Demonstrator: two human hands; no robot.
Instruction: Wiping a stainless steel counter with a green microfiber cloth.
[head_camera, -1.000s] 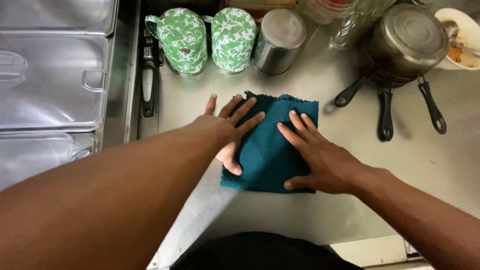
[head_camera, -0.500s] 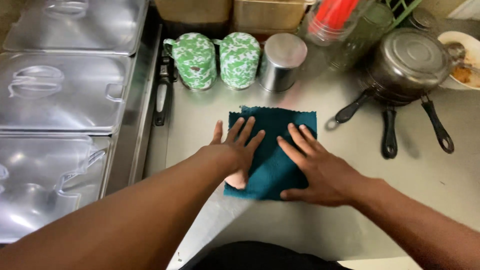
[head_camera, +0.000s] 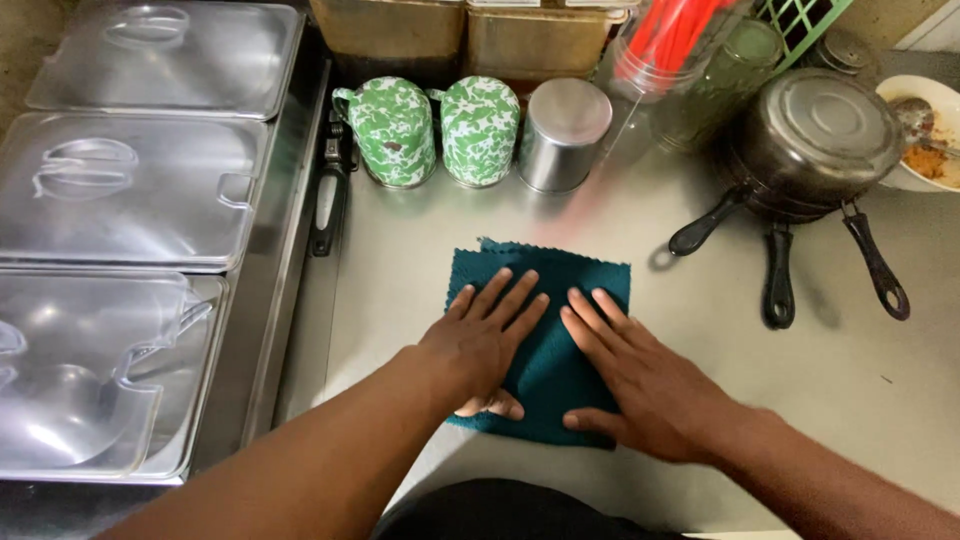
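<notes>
Both hands press flat on a folded teal cloth (head_camera: 548, 340) that lies in the middle of the frame on the steel counter (head_camera: 800, 390). The left hand (head_camera: 483, 345) rests palm down on the cloth's left half, fingers spread and straight, thumb tucked near the lower left edge. The right hand (head_camera: 640, 385) lies flat on the right half, fingers also extended, thumb along the lower edge. Neither hand grips anything; the fingers are released and flattened against the fabric.

The step in hand looks like smoothing a fold. A further fold would call for pinching an edge or corner between thumb and fingertips and lifting it clear.

Above the cloth stand two green-and-white mottled mugs (head_camera: 435, 130) and a steel canister (head_camera: 563, 135). At upper right sit stacked dark pans (head_camera: 810, 150) with black handles. Lidded steel trays (head_camera: 130, 190) fill the left side.
</notes>
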